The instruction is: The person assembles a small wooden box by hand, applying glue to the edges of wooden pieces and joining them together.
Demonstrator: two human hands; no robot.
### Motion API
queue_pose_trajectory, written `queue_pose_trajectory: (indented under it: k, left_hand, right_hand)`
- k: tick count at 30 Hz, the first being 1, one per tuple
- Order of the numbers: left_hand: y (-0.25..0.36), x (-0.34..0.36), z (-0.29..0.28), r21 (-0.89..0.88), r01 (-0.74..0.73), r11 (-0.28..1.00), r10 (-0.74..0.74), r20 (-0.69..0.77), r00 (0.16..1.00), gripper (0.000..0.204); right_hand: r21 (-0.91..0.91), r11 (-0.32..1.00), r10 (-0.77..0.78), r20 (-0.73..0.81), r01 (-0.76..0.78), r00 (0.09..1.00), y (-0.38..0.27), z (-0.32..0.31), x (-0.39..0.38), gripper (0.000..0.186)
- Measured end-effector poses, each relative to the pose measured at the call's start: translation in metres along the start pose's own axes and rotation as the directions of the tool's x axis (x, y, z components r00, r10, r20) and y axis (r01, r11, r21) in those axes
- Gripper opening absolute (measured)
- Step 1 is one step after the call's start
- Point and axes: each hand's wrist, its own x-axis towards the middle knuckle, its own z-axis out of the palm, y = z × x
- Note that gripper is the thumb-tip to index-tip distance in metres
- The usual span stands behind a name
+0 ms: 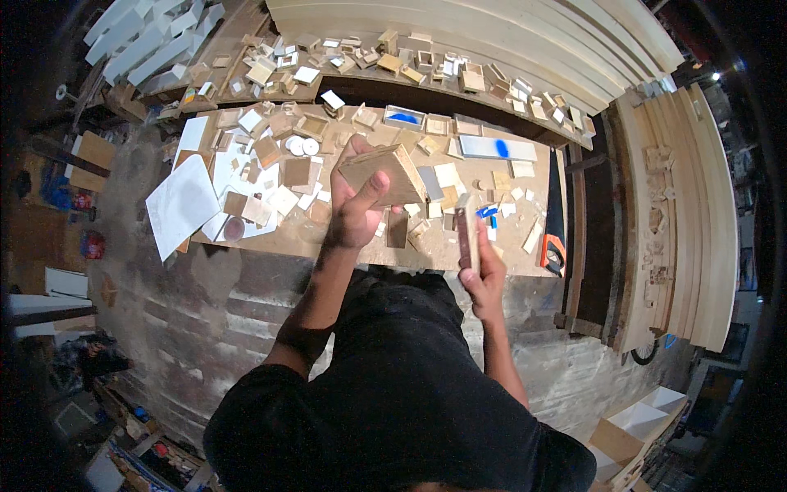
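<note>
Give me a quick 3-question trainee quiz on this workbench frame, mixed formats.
1. True or false: the left hand holds a small wooden box lifted above the workbench.
2. Multiple choice: what does the right hand grip? A) a hand saw B) a narrow dark block held upright C) a white sheet
3. Fill in: the hand saw with the orange handle lies at the person's ____ end of the bench.

Key: 1 true. 2 B. 3 right.
</note>
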Motion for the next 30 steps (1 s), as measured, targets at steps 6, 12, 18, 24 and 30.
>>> queue_pose_trajectory:
  k: [6, 12, 18, 24, 30]
  left_hand:
    - [-0.004, -0.012, 0.010, -0.020, 0.026, 0.999, -0.027, -0.030, 0.999, 0.045]
    - [-0.022, -0.023, 0.010, 0.109, -0.038, 0.993, 0.038, 0.002, 0.999, 0.036]
    - [-0.004, -0.020, 0.013, -0.001, -0.056, 0.998, 0.055, -0.116, 0.992, 0.032]
    - [0.002, -0.017, 0.016, 0.368, -0.101, 0.924, 0.130, -0.055, 0.990, 0.040]
    - [-0.003, -0.018, 0.006, 0.641, -0.168, 0.749, 0.103, 0.137, 0.985, 0.033]
  right_hand:
    - [-0.166, 0.949, -0.252, 0.110, 0.268, 0.961, -0.046, 0.016, 0.021, 0.104]
    - [-0.092, 0.952, -0.282, 0.095, 0.291, 0.955, -0.074, 0.036, 0.030, 0.100]
    - [-0.459, 0.888, 0.118, 0.259, 0.015, 0.959, -0.044, 0.024, 0.015, 0.097]
    - [-0.004, 1.000, 0.003, -0.075, -0.003, 0.997, 0.003, -0.015, 0.007, 0.095]
    - [-0.100, 0.954, -0.286, -0.039, 0.281, 0.957, -0.038, -0.011, 0.017, 0.097]
